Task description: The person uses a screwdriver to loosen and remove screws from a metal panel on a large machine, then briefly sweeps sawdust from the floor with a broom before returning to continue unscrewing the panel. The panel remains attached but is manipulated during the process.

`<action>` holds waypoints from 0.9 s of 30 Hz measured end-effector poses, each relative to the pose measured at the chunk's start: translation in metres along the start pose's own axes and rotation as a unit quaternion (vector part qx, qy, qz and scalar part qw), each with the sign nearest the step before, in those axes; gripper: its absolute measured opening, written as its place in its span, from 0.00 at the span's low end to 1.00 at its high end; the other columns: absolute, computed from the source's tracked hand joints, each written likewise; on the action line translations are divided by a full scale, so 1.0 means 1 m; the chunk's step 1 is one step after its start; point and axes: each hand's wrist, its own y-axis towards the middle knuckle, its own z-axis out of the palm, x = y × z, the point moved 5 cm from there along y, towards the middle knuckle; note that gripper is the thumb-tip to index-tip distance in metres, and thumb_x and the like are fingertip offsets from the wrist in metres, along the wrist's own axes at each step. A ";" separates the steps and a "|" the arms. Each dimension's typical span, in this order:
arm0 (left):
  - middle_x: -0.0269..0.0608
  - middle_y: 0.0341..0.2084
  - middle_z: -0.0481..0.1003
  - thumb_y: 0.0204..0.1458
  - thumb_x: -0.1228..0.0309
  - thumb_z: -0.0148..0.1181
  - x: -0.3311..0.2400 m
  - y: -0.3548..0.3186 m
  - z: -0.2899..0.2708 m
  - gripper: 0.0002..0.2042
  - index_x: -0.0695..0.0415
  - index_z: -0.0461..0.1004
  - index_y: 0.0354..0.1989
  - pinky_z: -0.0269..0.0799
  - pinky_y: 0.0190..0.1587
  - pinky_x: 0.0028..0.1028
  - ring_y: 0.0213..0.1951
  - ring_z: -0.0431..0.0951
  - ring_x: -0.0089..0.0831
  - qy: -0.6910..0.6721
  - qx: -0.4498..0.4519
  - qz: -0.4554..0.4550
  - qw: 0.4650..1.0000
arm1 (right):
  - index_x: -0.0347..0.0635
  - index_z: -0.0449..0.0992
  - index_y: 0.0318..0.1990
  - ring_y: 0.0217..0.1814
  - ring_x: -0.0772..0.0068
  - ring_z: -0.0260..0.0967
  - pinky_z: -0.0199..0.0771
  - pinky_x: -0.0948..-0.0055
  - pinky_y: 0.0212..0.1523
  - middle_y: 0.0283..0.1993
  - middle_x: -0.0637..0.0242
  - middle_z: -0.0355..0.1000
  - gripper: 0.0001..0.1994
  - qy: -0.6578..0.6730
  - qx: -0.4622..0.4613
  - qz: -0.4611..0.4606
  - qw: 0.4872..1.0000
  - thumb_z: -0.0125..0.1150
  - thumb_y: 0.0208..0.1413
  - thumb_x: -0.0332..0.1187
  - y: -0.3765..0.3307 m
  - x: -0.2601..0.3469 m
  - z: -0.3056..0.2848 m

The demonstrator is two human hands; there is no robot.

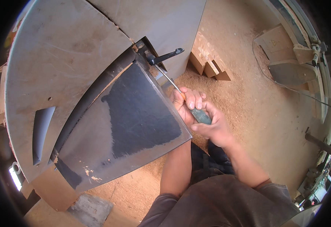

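Note:
A screwdriver (200, 115) with a long thin metal shank and a handle that is orange near the shank and dark green at its end lies slanted between my hands. My left hand (186, 101) is wrapped round the front of the handle, beside the slanted edge of the dark metal table. Round the green end of the handle my right hand (216, 124) is closed, with the thumb below it. The shank points up and left to a recess in the machine, beside a black clamp lever (167, 56). Its tip is hidden in that area.
A dark metal table plate (146, 109) with a worn black patch fills the middle. Large grey metal panels (71, 49) stand beyond it, one with a curved slot. Wooden blocks (210, 68) lie on the sawdust-strewn floor (256, 113). A cable (283, 85) crosses the right side.

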 end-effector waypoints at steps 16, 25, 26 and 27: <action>0.41 0.26 0.74 0.72 0.62 0.48 -0.007 -0.009 -0.001 0.12 0.55 0.75 0.52 0.72 0.56 0.49 0.36 0.77 0.39 0.111 -0.088 -0.028 0.990 | 0.30 0.64 0.62 0.35 0.35 0.76 0.78 0.49 0.34 0.38 0.37 0.75 0.27 -0.446 -0.097 -0.154 0.876 0.63 0.54 0.27 0.007 -0.006 -0.007; 0.35 0.23 0.70 0.72 0.60 0.49 -0.010 -0.005 -0.013 0.11 0.53 0.73 0.50 0.71 0.53 0.46 0.31 0.74 0.34 0.127 -0.017 -0.037 0.991 | 0.37 0.70 0.52 0.14 0.77 0.56 0.55 0.76 0.17 0.26 0.65 0.65 0.17 0.511 0.160 0.187 0.824 0.59 0.54 0.22 0.010 -0.039 -0.003; 0.32 0.21 0.69 0.71 0.58 0.50 -0.011 -0.006 -0.014 0.11 0.51 0.73 0.48 0.71 0.51 0.44 0.29 0.73 0.32 0.150 -0.026 -0.036 0.988 | 0.37 0.70 0.52 0.14 0.78 0.57 0.55 0.76 0.17 0.26 0.65 0.66 0.17 0.482 0.150 0.191 0.842 0.58 0.54 0.20 0.008 -0.041 -0.001; 0.31 0.21 0.68 0.71 0.58 0.50 -0.011 -0.006 -0.014 0.11 0.51 0.73 0.49 0.71 0.51 0.44 0.28 0.73 0.31 0.146 -0.022 -0.035 0.988 | 0.37 0.71 0.52 0.15 0.78 0.58 0.55 0.77 0.17 0.26 0.64 0.67 0.17 0.453 0.140 0.195 0.858 0.57 0.54 0.18 0.007 -0.040 0.001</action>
